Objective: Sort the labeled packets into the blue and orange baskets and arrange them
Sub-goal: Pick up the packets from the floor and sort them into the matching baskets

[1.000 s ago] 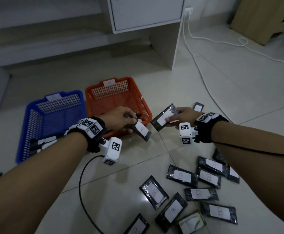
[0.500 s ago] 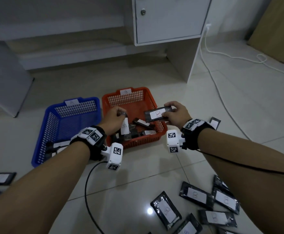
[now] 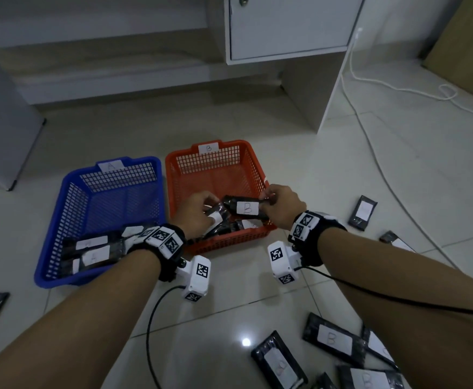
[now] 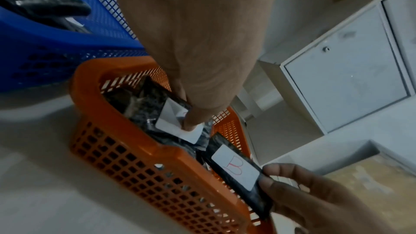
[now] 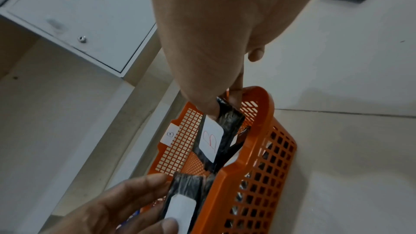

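Looking from largest to smallest, you have the orange basket [image 3: 253,164], tagged B, directly ahead of both your hands, with the blue basket [image 3: 69,186] at its left. Your right hand [image 3: 281,204] pinches one end of a B packet [image 3: 245,207], so its long axis lies across the basket, from right wall toward the middle, above the packets already inside. Your left hand [image 3: 197,210] is curled on a second packet [image 4: 166,108] over the near left part of the same basket. The right hand's packet is higher, so I judge you lower the left one first.
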